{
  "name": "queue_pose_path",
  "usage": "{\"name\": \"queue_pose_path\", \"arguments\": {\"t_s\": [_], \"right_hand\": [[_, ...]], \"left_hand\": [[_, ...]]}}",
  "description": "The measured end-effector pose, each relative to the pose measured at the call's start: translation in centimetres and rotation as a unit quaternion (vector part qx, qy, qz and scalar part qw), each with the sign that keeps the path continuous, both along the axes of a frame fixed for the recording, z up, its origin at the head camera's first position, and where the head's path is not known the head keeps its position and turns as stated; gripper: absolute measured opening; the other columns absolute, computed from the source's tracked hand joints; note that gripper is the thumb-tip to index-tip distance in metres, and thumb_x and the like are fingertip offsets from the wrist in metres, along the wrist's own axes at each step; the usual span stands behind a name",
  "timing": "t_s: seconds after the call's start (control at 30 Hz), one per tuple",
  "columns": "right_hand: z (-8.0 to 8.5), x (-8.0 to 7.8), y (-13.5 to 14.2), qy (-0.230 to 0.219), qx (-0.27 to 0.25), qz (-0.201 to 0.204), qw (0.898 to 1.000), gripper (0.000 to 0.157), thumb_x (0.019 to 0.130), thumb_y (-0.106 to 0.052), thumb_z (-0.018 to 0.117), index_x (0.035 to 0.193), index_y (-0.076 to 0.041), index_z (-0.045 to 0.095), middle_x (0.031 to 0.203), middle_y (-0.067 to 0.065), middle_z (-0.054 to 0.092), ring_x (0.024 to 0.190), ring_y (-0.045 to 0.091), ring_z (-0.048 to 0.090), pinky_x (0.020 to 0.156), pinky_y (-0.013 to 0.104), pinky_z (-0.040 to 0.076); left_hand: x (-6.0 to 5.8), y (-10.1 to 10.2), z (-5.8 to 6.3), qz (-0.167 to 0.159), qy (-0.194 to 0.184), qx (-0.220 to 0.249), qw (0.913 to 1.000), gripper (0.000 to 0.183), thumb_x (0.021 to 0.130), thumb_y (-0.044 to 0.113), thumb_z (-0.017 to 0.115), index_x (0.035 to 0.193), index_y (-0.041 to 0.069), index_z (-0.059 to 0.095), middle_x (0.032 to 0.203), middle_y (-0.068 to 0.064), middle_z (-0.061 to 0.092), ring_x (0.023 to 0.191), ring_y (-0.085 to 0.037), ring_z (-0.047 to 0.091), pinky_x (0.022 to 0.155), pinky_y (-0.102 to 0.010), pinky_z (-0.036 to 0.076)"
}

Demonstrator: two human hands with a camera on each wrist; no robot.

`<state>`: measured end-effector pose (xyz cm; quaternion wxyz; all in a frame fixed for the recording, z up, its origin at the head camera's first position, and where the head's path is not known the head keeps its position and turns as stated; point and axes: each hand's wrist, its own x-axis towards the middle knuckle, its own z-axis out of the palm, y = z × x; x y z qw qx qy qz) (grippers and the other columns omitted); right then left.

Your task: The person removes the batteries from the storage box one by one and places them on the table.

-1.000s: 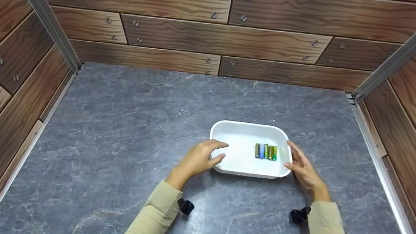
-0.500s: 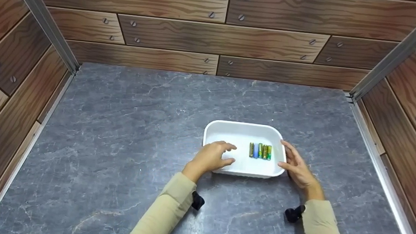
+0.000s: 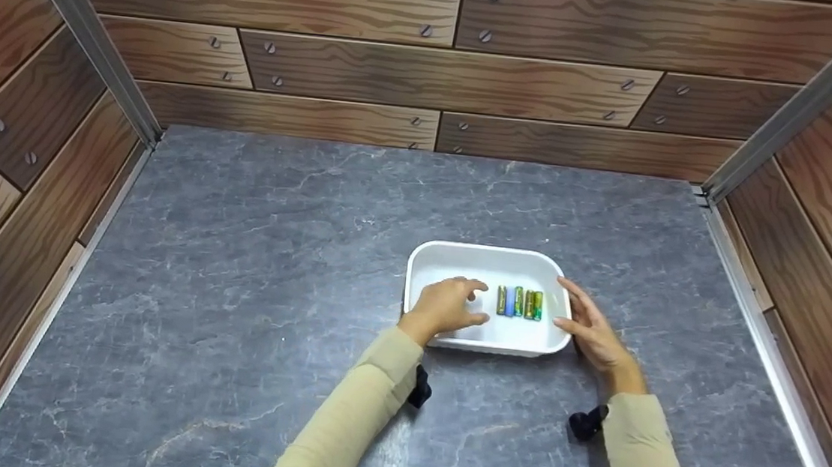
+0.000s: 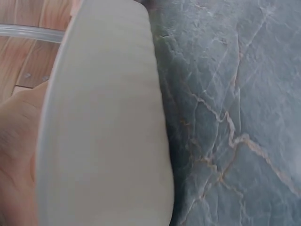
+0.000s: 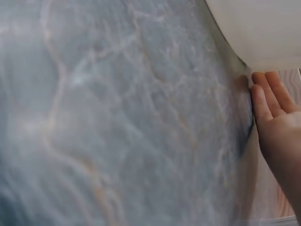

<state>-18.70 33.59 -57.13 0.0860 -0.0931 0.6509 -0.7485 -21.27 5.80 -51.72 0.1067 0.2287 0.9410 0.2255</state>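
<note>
A white plastic tray (image 3: 452,255) with rounded corners sits on the grey surface. Several batteries (image 3: 520,303), green, gold and blue, lie side by side in its right half. My left hand (image 3: 449,306) is inside the tray's outline in the head view, thumb and fingers spread apart toward the batteries, with nothing between them. At the tray's right end my right hand (image 3: 595,336) holds the rim, thumb and index fingertips over the edge. In the right wrist view its other fingers (image 5: 274,96) reach to the tray's outside. The tray's side wall (image 4: 103,117) fills much of the left wrist view.
The dark grey marbled tabletop (image 3: 270,266) extends around the tray. Wood-pattern panels (image 3: 445,78) stand at the back and both sides, with metal posts (image 3: 796,109) at the corners. Black wrist cameras (image 3: 583,426) sit below both hands.
My left hand has moved right, from the tray's left rim to over its inside, nearer the batteries. The tray and my right hand have shifted slightly left.
</note>
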Motion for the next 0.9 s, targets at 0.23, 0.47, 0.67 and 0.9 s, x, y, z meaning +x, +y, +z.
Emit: {"name": "queue_pose_path", "arguments": {"t_s": [0.23,0.47,0.67,0.9], "right_hand": [[-0.3,0.3,0.3,-0.016,-0.027,0.045,0.998,0.073,0.091,0.007,0.051,0.154,-0.007,0.017,0.142,-0.015,0.044,0.128,-0.001,0.048,0.1,0.017,0.044],[-0.1,0.1,0.4,-0.039,-0.001,0.022,0.999,0.073,0.09,0.008,0.049,0.153,-0.003,0.013,0.14,-0.018,0.045,0.126,-0.003,0.047,0.099,0.016,0.043],[-0.2,0.0,0.6,-0.026,-0.005,0.035,0.999,0.073,0.091,0.003,0.054,0.154,-0.011,0.02,0.141,-0.017,0.041,0.127,-0.004,0.046,0.099,0.017,0.043],[-0.6,-0.2,1.1,0.01,-0.028,0.094,0.995,0.066,0.093,0.0,0.053,0.149,-0.027,0.032,0.144,-0.014,0.039,0.129,-0.003,0.045,0.1,0.017,0.043]], "left_hand": [[-0.4,1.7,-1.1,0.023,0.003,-0.01,0.9997,0.053,0.082,0.042,0.072,0.13,0.024,0.06,0.104,0.0,0.069,0.093,-0.015,0.066,0.077,-0.033,0.054],[-0.7,3.1,-1.6,0.051,0.003,-0.035,0.9981,0.058,0.081,0.042,0.073,0.134,0.027,0.056,0.118,-0.002,0.066,0.104,-0.019,0.066,0.083,-0.036,0.055],[-1.0,3.9,-1.5,0.055,0.0,-0.058,0.9968,0.06,0.08,0.041,0.075,0.136,0.03,0.053,0.122,-0.001,0.063,0.109,-0.019,0.064,0.086,-0.036,0.054],[-1.3,4.8,-1.9,0.064,-0.016,-0.091,0.9936,0.064,0.08,0.044,0.074,0.139,0.033,0.05,0.126,-0.002,0.061,0.111,-0.019,0.063,0.088,-0.035,0.053]]}}
